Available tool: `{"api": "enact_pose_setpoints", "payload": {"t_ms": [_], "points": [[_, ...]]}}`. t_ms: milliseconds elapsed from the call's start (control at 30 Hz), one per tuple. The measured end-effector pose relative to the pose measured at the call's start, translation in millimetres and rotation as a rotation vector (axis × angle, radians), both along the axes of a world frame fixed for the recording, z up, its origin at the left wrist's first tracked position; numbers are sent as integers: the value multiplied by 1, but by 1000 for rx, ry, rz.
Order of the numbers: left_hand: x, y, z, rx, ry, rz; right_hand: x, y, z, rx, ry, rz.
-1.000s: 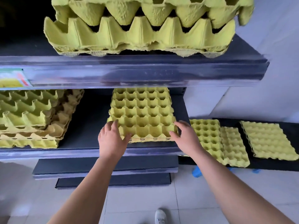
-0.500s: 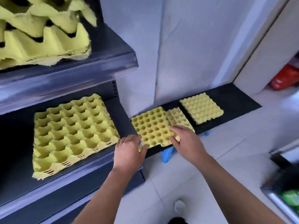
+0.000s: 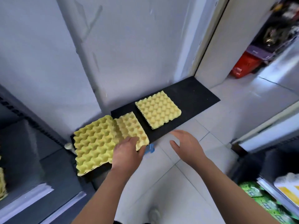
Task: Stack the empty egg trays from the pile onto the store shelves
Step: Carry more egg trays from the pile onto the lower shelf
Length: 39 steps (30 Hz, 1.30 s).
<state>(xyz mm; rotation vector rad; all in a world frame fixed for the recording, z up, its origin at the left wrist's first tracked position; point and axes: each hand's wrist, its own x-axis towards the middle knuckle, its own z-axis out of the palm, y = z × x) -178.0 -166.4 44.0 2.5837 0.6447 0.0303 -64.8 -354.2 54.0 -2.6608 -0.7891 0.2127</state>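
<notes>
Three groups of yellow egg trays lie on a low black board [image 3: 191,96] by the wall. A large tray stack [image 3: 93,143] sits at the left, cups up. A paler tray [image 3: 129,128] lies partly under it to the right. A separate tray [image 3: 157,109] rests further right. My left hand [image 3: 127,152] lies over the near corner of the paler tray, fingers spread on it. My right hand [image 3: 186,146] hovers open above the floor tiles, just in front of the board's near edge, holding nothing.
The dark store shelf [image 3: 29,159] stands at the left with a bit of yellow tray [image 3: 2,183] on it. A blue support [image 3: 149,148] shows under the board. Red baskets [image 3: 244,63] sit through a doorway; green packets [image 3: 258,196] fill a shelf at the right.
The view has swung right, away from the shelf where a tray was set down. Both hands left that tray and came over to the pile on the black board.
</notes>
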Motion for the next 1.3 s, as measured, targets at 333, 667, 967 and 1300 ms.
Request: {"api": "enact_pose_setpoints", "payload": {"t_ms": [333,667,967,1300], "points": [[152,-7,-49,-70,125,27,147,-12,-45,-56,87,-28],[292,17,-116,-252,354,122,293,14,-101,-95,235,-58],[356,18,-212,-405,510,297,390,31,-197,-179,409,-25],[385,18,-319,-566,551,584,462,45,-319,-367,568,-3]]}}
